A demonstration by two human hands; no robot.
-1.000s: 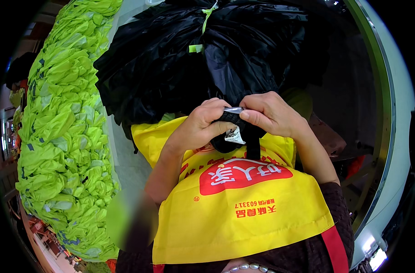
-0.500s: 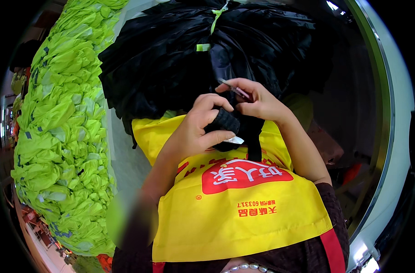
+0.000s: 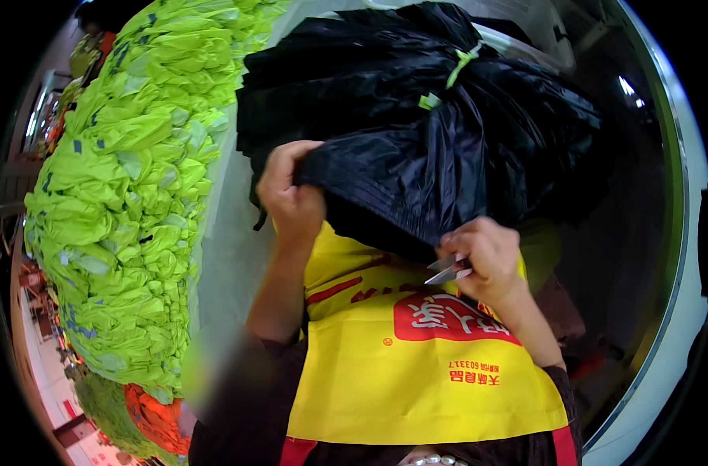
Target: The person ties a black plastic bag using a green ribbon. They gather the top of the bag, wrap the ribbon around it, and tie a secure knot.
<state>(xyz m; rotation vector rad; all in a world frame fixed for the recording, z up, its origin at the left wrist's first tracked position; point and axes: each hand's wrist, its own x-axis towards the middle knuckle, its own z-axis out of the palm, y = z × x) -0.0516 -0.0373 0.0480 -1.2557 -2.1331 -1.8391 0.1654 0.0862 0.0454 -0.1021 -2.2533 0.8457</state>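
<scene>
A black garment of thin shiny cloth is stretched between my hands, its gathered, elastic-looking edge running across in front of me. My left hand pinches one end of that edge. At the other end, my right hand is closed round small metal thread snips, blades pointing left, and seems to grip the cloth too. The garment joins a large black pile, where a bright green strip is tied round a gathered bunch. A small green tag lies just below the strip.
On the left, a long heap of crumpled lime-green garments runs alongside a pale table surface. Orange cloth lies at the lower left. My yellow apron covers my lap. A pale curved edge bounds the right side.
My hands have moved apart, left hand leftward and right hand down to the right, spreading the bunched black edge. The view has shifted, and the snips now point left.
</scene>
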